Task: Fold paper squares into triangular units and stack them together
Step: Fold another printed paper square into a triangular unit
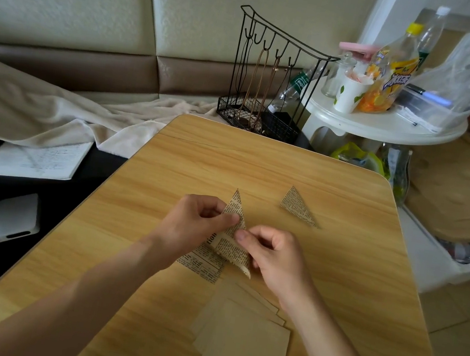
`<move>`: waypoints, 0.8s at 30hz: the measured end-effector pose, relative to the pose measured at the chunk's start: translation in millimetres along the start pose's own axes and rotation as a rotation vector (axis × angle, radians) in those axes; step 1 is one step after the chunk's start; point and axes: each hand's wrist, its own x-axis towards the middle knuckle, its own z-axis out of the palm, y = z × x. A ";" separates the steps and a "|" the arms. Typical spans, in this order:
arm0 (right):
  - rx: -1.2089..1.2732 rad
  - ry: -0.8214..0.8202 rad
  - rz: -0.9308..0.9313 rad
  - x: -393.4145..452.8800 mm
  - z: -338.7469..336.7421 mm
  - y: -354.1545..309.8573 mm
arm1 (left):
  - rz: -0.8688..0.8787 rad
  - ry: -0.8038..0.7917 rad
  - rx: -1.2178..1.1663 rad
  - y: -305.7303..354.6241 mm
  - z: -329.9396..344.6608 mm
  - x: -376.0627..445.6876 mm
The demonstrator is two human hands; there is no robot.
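A newsprint-patterned paper [228, 248], partly folded into a narrow triangle pointing away from me, lies at the middle of the wooden table [323, 254]. My left hand [195, 224] pinches its left edge near the tip. My right hand [273, 258] pinches the right flap with thumb and forefinger. A finished folded triangle [297, 207] lies flat to the upper right, apart from both hands. A stack of plain tan paper squares [243, 341] sits near the table's front edge, under my right forearm.
A black wire rack [271, 84] stands beyond the table's far edge. A round white side table [386, 122] carries bottles, a cup and a plastic tray at the back right. A blanket and a notebook [34, 160] lie to the left.
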 end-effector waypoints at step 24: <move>0.065 -0.031 0.014 0.4 -2.6 0.4 | 0.020 0.127 -0.113 -2.0 -7.8 4.2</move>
